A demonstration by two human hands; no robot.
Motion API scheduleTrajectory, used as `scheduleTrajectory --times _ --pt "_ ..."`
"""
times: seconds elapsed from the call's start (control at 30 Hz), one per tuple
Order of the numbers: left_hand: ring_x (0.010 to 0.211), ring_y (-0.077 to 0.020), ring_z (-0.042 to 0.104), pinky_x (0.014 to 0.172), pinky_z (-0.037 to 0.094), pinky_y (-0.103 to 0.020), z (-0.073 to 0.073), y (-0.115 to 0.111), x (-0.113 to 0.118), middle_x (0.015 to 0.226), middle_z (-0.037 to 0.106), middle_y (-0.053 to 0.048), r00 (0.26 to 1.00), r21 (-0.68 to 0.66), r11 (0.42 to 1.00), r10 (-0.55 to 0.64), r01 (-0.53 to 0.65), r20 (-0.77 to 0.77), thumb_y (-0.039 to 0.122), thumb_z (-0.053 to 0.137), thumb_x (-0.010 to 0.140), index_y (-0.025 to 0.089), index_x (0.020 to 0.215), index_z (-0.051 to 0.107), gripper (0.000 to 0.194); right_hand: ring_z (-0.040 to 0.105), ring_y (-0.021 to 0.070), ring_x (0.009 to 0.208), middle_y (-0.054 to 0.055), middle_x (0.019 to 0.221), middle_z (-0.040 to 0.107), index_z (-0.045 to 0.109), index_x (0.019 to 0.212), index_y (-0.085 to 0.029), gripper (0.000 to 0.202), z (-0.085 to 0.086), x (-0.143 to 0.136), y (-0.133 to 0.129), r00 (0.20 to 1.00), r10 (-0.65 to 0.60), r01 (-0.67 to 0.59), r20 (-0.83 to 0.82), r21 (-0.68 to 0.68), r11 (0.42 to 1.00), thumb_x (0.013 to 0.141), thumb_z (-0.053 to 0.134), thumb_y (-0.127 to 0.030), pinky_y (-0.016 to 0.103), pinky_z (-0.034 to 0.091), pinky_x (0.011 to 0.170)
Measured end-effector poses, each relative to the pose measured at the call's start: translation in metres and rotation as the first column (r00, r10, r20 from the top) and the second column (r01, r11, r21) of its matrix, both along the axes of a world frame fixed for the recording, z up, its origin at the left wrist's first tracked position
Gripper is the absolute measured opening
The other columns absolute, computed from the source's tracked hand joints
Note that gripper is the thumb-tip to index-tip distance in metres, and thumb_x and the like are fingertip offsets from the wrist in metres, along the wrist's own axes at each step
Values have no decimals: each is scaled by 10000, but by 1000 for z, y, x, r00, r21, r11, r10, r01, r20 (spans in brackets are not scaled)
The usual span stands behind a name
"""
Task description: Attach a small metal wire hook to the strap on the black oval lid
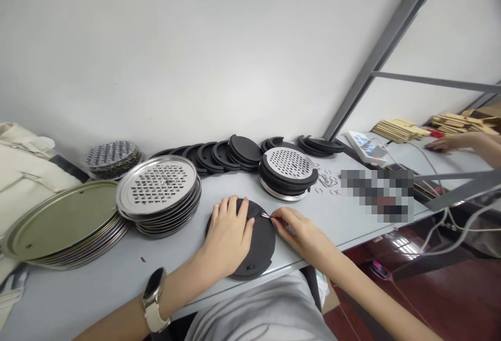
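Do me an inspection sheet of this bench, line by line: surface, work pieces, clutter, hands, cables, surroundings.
Surface: pale grey table, with a small dark red scrap at front left.
Work pieces: black disc near the front edge; small silvery piece at its right side.
Clutter: loose metal rings right of the metal plate with holes; one patch is pixelated, unreadable.
Hands: left hand lies on the disc; right hand pinches the silvery piece.
Cables: pale cables loop at far right, by the grey frame.
Surroundings: white wall behind; another person's arm at far right.
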State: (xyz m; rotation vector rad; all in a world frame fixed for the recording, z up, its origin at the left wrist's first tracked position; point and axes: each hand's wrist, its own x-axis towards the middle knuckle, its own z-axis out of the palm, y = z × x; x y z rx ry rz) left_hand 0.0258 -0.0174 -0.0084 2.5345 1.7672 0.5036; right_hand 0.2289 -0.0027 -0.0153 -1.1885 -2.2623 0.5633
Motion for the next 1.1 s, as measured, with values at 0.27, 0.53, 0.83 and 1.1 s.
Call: scheduleTrajectory --times 0.27,0.53,0.83,1.1 --pt "955 -279 464 848 398 -462 4 0 -2 998 508 -109 1000 32 999 15 -15 6 371 397 917 157 1156 519 343 557 143 681 13 752 581 524 864 -200 118 11 -3 6 997 -4 1 -77 -35 999 927 430 -232 260 459 654" --pt "855 -250 500 773 426 -408 8 7 -8 872 517 -66 998 1 1000 28 -28 57 503 461 879 183 900 554 334 590 169 783 44 841 623 575 922 -193 150 16 -14 17 986 29 -30 -167 -6 1000 935 431 -231 282 471 722" --pt "953 -172 551 871 437 -323 18 20 -13 965 604 -35 858 -12 964 -231 266 459 148 403 916 200 954 573 182 587 184 835 51 878 623 589 984 -213 168 12 -23 11 976 83 -74 -200 52 996 950 426 -229 313 474 763" --pt "885 -172 582 828 452 -314 19 23 -17 878 647 -15 837 -79 949 -228 305 497 198 485 890 202 874 610 126 578 190 856 50 884 611 576 982 -221 150 5 -21 6 979 78 -69 -190 55 996 951 430 -238 325 480 771"
